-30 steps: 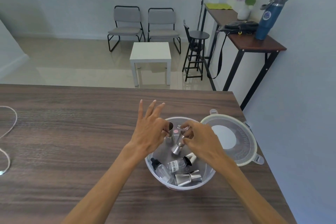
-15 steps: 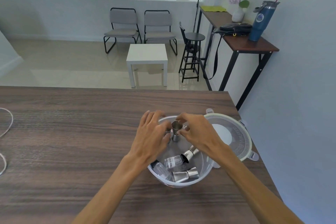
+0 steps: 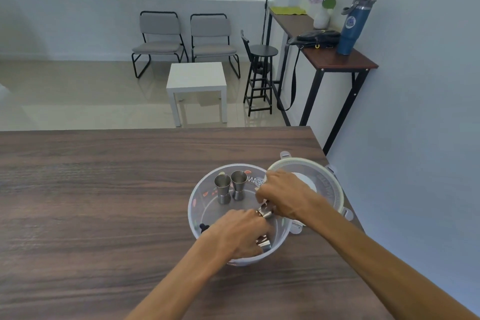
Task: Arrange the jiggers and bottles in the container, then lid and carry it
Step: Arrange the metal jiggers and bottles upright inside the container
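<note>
Wood table; container lettering unreadable; both hands' grip inside, state unclear.

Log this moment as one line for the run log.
stage: arranging | container: two jiggers upright at far side | left hand, right hand: both inside on jiggers | lid: off, right of container

Setting: office lounge or waiting area. Evidence: two grey padded black-framed chairs, low white square side table, narrow wood-topped console desk along wall, glossy tiled floor.
</note>
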